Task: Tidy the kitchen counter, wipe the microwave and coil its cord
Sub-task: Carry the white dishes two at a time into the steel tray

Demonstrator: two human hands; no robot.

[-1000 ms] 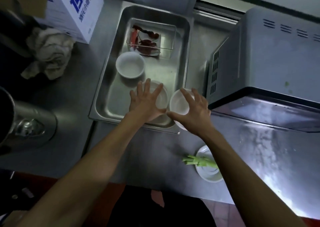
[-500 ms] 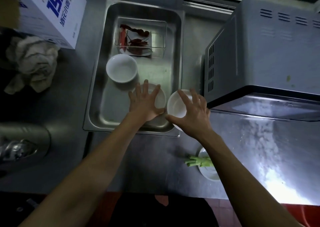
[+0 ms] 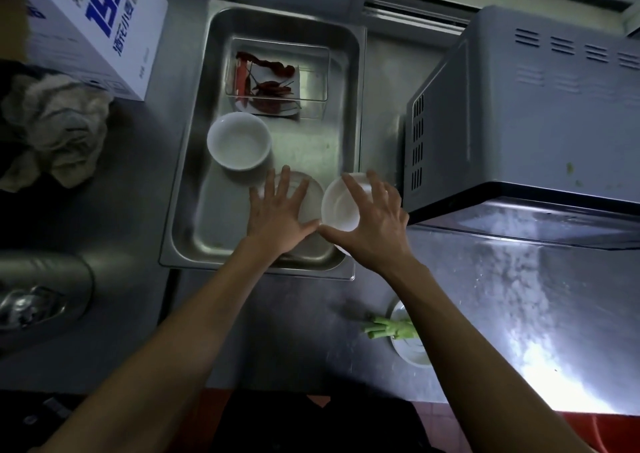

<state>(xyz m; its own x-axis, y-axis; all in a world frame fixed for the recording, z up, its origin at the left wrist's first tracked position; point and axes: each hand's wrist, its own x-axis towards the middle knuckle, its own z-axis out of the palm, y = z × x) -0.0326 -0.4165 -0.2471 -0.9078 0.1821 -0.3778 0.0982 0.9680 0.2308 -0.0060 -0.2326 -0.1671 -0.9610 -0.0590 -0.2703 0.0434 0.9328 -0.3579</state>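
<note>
Seen from above: a brushed stainless-steel surface (image 3: 284,331), dim on the left, glaring under a light patch at lower right. Set on it, a rectangular stainless-steel tray (image 3: 194,182) holding, at its far end, a clear square plastic container (image 3: 313,72) of dried red chillies (image 3: 273,87) on white paper; nearer, a round white ceramic bowl (image 3: 239,140), upright and hollow. Nearer again, a shallow clear glass dish (image 3: 310,198) lying in the tray, largely covered by the left hand (image 3: 277,212), laid flat on it palm down, grip spread wide with all fingers splayed and curled round nothing. Just beside, at the tray's right rim, a second small white bowl (image 3: 337,205) gripped from above by the right hand (image 3: 375,224), thumb on the near rim, fingers arched over the far rim; whether resting on the rim or lifted clear, cannot tell. Thumbs of the two hands almost touching. Right of the tray, close to the held bowl, a grey metal microwave oven (image 3: 519,113) with vent slots on its side and top, a few green specks on the casing; its cord not visible. Near the front edge, a small white saucer (image 3: 410,350) with cut green vegetable stalks (image 3: 386,328) across it, partly hidden under the right forearm. At far left, a crumpled off-white cloth (image 3: 57,130), beside a white cardboard box with blue print (image 3: 100,27). At left edge, a blurred round steel vessel (image 3: 38,290).
</note>
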